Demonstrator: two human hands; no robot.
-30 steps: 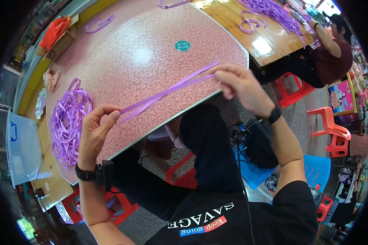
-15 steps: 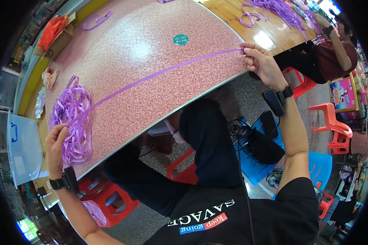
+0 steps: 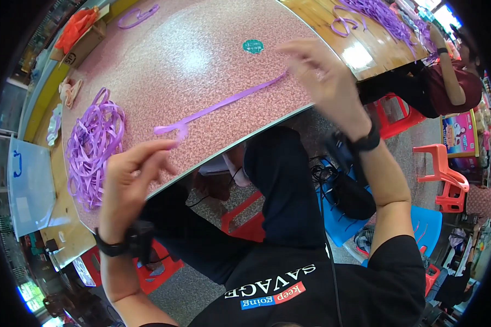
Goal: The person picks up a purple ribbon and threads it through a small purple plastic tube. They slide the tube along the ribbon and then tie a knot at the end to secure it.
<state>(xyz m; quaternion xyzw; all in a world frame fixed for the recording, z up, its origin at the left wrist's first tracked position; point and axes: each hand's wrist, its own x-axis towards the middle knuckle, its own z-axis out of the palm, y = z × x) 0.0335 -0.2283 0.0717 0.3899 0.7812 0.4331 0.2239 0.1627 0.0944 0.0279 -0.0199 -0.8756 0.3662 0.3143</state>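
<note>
1. Head view: a flat, narrow purple fabric-like ribbon (image 3: 223,103) runs slantwise over the pink speckled tabletop (image 3: 213,60) between the bare left hand (image 3: 126,182) and the bare right hand (image 3: 328,82), with a small fold or loop at its left end
2. Left fingers: loosely curled and parted, tips just beside that fold; whether they touch it, I cannot tell
3. Right fingers: blurred, near the other end; I cannot tell whether they pinch it
4. Handling: likely very light, limp, somewhat slippery, hardly fragile; a thumb-and-finger pinch near either end should suit
5. Around: a tangled heap of purple ribbons (image 3: 95,150) near the left hand could snag a trailing end; a round teal sticker (image 3: 252,46) and a brown cardboard box (image 3: 84,46) sit well apart
</note>
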